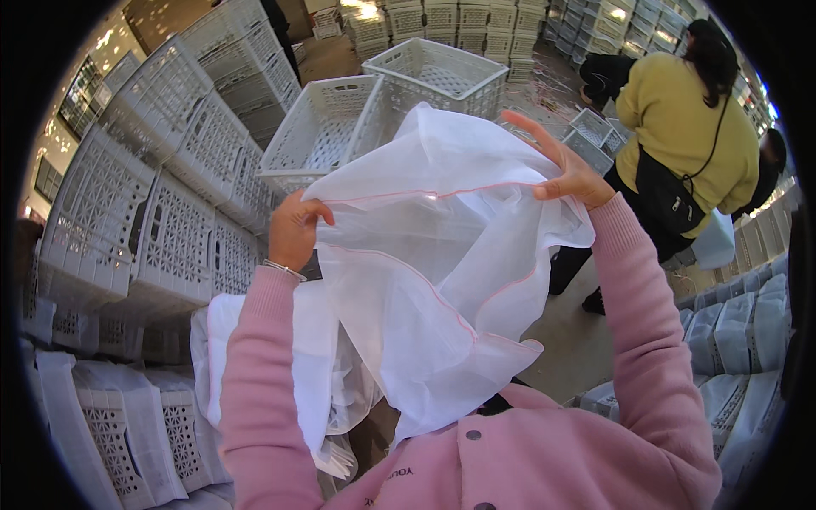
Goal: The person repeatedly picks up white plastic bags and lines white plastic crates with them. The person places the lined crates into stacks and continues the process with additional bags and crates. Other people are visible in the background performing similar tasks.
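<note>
A white mesh bag (421, 357) with pink stitched edges hangs spread between my two hands, its mouth gaping towards me. My left hand (295, 229) grips the rim on the left, thumb over the pink seam. On the other side my right hand (564, 169) pinches the rim between thumb and fingers, the index finger stretched outward. Just beyond the bag stand two white plastic crates, one on the left (319, 131) and one on the right (437, 70). Under my left forearm lies a pile of folded white mesh cloth (312, 357).
Stacked white crates (178, 223) rise on my left. Mesh-covered crates (127, 433) stand lower left, with more covered ones (733, 331) at right. A person in a yellow top (682, 121) stands at right, near others. Further stacks (446, 22) line the back.
</note>
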The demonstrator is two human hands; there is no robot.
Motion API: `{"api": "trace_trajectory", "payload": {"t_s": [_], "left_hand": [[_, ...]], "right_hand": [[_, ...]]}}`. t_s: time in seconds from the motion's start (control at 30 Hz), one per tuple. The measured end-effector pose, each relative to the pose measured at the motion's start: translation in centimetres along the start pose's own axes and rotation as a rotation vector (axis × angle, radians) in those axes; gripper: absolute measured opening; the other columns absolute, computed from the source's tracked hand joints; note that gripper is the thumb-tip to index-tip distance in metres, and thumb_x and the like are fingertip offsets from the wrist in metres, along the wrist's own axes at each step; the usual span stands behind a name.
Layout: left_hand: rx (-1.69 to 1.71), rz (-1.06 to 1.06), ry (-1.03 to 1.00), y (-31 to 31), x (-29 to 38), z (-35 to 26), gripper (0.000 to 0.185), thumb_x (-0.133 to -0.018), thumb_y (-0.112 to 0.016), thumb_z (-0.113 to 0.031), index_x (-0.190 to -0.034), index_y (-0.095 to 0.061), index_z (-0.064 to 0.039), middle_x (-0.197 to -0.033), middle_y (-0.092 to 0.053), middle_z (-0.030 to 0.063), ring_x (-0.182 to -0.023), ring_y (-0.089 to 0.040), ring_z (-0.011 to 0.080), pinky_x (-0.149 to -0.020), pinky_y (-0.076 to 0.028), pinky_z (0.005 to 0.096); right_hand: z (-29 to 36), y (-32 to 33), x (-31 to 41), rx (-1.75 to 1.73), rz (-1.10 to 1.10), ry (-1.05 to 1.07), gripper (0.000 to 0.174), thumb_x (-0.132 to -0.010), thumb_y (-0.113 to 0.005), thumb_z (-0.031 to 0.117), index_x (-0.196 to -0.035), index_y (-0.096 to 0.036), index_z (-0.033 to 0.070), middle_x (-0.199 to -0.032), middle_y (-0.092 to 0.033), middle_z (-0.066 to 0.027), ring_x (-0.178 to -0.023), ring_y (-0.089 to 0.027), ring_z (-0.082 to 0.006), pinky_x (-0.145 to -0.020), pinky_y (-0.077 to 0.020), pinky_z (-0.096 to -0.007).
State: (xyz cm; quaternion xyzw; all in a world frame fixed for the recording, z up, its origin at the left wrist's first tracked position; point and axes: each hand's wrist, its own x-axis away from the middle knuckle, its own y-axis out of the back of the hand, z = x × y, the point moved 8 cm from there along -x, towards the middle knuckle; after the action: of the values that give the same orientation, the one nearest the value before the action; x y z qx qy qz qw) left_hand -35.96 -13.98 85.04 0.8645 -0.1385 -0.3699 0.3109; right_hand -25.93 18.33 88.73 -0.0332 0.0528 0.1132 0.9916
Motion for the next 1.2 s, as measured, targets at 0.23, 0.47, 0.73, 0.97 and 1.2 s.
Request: {"api": "trace_trajectory", "payload": {"t_s": [0.23,0.47,0.73,0.97,1.2], "left_hand": [[-0.348,0.029,-0.002,-2.9,-8.7,-1.1,0.024,-0.074,-0.051,0.008,-0.067,-0.064,-0.011,-0.08,-0.06,0.0078,-0.078,-0.058,0.0282,-0.073,-0.045,0.0313],[-0.384,0.096,0.05,-8.8,-11.4,-3.1,0.026,-0.077,-0.05,0.009,-0.073,-0.066,-0.011,-0.086,-0.062,0.0035,-0.078,-0.062,0.0247,-0.071,-0.046,0.0296],[-0.316,0.668,0.236,-21.1,-4.3,2.7,0.028,-0.078,-0.052,0.007,-0.08,-0.07,-0.015,-0.085,-0.061,0.0086,-0.078,-0.061,0.0269,-0.072,-0.047,0.0321],[-0.011,1.44,0.653,-29.2,4.8,13.0,0.034,-0.07,-0.052,0.008,-0.092,-0.073,-0.009,-0.085,-0.065,0.0058,-0.072,-0.059,0.013,-0.066,-0.049,0.0267],[-0.246,1.046,0.754,-41.2,6.8,30.1,0.026,-0.078,-0.053,0.003,-0.085,-0.074,-0.011,-0.09,-0.069,0.0131,-0.081,-0.065,0.0262,-0.078,-0.049,0.0324]], "right_hand": [[0.2,15.0,6.7,0.189,-0.171,0.044,0.027,-0.063,-0.073,0.006,-0.088,-0.062,0.013,-0.136,-0.046,-0.0115,-0.111,-0.055,-0.0198,-0.097,-0.0411,-0.0336],[-4.1,22.3,10.3,1.218,-0.313,0.217,0.025,-0.071,-0.05,-0.013,-0.073,-0.063,0.008,-0.115,-0.061,-0.0092,-0.091,-0.063,-0.0254,-0.08,-0.0494,-0.0303],[-20.4,23.0,14.7,0.905,-0.391,-0.2,0.026,-0.075,-0.054,-0.001,-0.095,-0.065,0.012,-0.09,-0.062,-0.0067,-0.079,-0.061,-0.0266,-0.069,-0.0489,-0.0338],[-33.3,21.0,17.8,0.55,-0.259,-0.49,0.017,-0.075,-0.054,0.0,-0.085,-0.066,0.007,-0.083,-0.06,-0.0127,-0.075,-0.059,-0.0253,-0.069,-0.0465,-0.0321],[-48.1,25.5,14.3,0.554,-0.361,-0.706,0.019,-0.078,-0.05,0.001,-0.087,-0.065,0.008,-0.085,-0.06,-0.0123,-0.079,-0.058,-0.0268,-0.072,-0.0456,-0.0331]]}}
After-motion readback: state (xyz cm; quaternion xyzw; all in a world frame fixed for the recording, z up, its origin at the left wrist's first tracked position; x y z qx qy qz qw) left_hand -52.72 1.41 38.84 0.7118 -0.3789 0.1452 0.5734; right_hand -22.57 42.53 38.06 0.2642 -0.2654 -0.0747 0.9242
